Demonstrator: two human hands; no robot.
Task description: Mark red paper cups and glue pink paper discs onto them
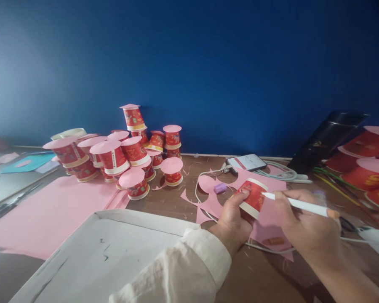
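Observation:
My left hand point(233, 225) is closed around a red paper cup point(254, 194), which lies tilted on its side in the air over the pink paper. Its white rim faces down toward me, and my thumb presses on the printed wall. In my right hand point(306, 223) is a white pen point(303, 205), its pointed tip at the cup's side; whether it touches cannot be made out. An orange end shows at the back of the pen. Below the cup lies cut pink paper point(273, 221) with round pieces removed.
Red cups topped with pink paper discs point(105, 147) stand stacked at left. A phone point(246, 163) with a white cable, a dark bottle point(325, 141) and more red cups point(363, 176) are at right. Pink sheets point(60, 210), scissors point(11, 203) and a white box lid point(113, 252) lie nearer.

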